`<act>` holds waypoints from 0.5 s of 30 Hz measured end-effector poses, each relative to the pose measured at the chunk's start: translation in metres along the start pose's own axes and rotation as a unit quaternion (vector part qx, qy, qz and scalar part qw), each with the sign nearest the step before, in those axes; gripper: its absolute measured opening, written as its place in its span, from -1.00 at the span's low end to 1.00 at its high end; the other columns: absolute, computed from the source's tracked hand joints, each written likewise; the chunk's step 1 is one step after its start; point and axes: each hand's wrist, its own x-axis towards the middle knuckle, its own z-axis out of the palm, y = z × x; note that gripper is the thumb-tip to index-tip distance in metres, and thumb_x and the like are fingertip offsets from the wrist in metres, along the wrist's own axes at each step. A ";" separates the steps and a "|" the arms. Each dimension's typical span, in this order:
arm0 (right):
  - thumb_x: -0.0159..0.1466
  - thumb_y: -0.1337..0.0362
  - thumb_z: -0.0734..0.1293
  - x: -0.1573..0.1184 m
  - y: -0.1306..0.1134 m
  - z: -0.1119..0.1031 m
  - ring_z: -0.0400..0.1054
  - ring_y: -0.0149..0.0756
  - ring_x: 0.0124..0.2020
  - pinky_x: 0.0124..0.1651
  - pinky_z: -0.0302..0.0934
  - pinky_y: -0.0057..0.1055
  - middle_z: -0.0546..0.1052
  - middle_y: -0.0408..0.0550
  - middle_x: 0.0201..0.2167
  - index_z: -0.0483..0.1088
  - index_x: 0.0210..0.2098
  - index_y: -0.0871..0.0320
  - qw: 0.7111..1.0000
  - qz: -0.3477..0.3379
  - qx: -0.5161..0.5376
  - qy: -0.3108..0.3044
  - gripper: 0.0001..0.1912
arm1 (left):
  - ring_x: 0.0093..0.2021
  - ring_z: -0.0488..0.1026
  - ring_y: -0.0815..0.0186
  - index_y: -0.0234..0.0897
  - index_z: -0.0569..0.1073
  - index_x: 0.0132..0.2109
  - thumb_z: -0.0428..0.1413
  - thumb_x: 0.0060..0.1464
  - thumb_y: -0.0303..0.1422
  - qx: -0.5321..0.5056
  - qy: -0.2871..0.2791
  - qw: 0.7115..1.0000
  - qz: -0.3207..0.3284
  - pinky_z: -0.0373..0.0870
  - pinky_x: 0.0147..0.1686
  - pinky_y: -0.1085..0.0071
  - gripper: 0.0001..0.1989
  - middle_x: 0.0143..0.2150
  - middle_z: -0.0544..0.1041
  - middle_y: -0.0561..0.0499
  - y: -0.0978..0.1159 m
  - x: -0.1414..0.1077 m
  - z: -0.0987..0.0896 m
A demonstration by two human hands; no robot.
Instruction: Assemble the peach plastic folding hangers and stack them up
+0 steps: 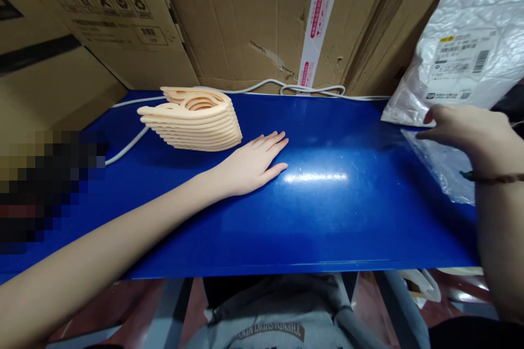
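Note:
My left hand (pixel 256 163) lies flat on the blue tabletop (pixel 327 223), palm down with the fingers spread, holding nothing. Just behind its wrist and to the left stands a peach-coloured stack (pixel 192 120) of thin, curved, nested pieces with a looped opening on top; I cannot tell their kind. At the right, my right hand (pixel 470 131) is above a clear plastic bag (pixel 442 166), its thumb and a finger apart. A white plastic mailing bag (pixel 458 65) with a printed label is right behind that hand. Whether the fingertips touch either bag cannot be made out.
Large cardboard boxes (pixel 254 22) wall off the back and left. A white cable (pixel 262 84) runs along the table's rear edge and curls down at the left. A blurred-out dark object (pixel 45 191) sits at the far left. The table's front edge is close to my lap.

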 end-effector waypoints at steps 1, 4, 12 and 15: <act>0.07 0.07 0.48 -0.003 -0.002 -0.004 0.40 -0.06 -0.26 -0.37 0.04 -0.22 0.57 0.22 -0.21 0.49 -0.25 0.16 1.000 0.013 -0.010 -0.023 -0.65 | 0.43 -0.03 0.11 -0.46 0.06 0.39 -0.20 0.38 -0.10 0.001 0.001 1.000 0.000 -0.05 0.39 0.17 -0.37 0.44 0.01 -0.20 0.000 0.000 0.000; 0.08 0.11 0.49 -0.011 -0.010 -0.016 0.40 -0.11 -0.35 -0.34 0.10 -0.18 0.57 0.19 -0.32 0.47 -0.43 0.19 0.992 0.063 -0.015 -0.109 -0.74 | 0.43 -0.04 0.11 -0.45 0.06 0.39 -0.21 0.38 -0.10 0.000 0.004 1.000 0.000 -0.05 0.39 0.16 -0.38 0.44 0.01 -0.20 -0.001 0.000 0.000; 0.18 0.33 0.40 -0.011 -0.022 -0.023 0.37 -0.25 -0.46 -0.33 0.13 -0.17 0.54 0.13 -0.50 0.39 -0.65 0.22 0.975 0.114 -0.003 -0.189 -0.71 | 0.44 -0.05 0.13 -0.45 0.05 0.39 -0.20 0.38 -0.10 0.001 0.002 1.000 0.004 -0.06 0.39 0.18 -0.38 0.44 0.00 -0.20 -0.001 0.000 0.000; 0.14 0.26 0.45 -0.005 -0.014 -0.019 0.37 -0.21 -0.52 -0.37 0.15 -0.15 0.51 0.14 -0.58 0.38 -0.70 0.24 0.979 0.107 0.003 -0.172 -0.65 | 0.44 -0.05 0.12 -0.46 0.06 0.39 -0.19 0.38 -0.11 0.001 0.000 1.000 0.002 -0.05 0.39 0.18 -0.38 0.44 0.01 -0.21 -0.001 0.000 0.000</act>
